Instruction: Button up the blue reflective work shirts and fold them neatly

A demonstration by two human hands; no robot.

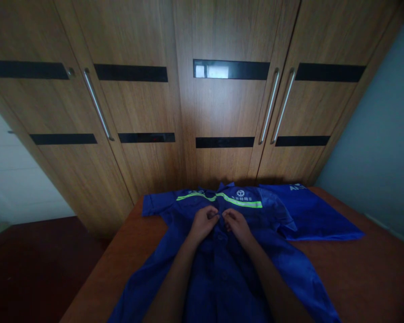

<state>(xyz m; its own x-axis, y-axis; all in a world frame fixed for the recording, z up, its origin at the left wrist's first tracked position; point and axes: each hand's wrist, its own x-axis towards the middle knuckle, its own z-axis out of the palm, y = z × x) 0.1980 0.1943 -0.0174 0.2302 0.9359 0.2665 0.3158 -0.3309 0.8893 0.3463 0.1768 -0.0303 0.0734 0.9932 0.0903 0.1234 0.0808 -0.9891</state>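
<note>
A dark blue short-sleeved work shirt (218,278) lies spread face up, its collar toward the wardrobe. Across its chest runs a yellow-green and silver reflective stripe (242,202), with a white gear logo (240,193) above it. Both hands meet at the front placket below the stripe. My left hand (205,220) pinches the placket edge between thumb and fingers. Just to its right, my right hand (234,223) pinches the other side of the placket. Any button between the fingertips is too small to make out. Lower on the placket, a button (220,237) shows faintly.
The shirt rests on a reddish-brown wooden table (134,251). A bright blue bag (319,217) with white lettering lies flat by the right sleeve. Behind the table stands a wooden wardrobe (218,107) with metal handles. A pale wall (373,166) bounds the right side.
</note>
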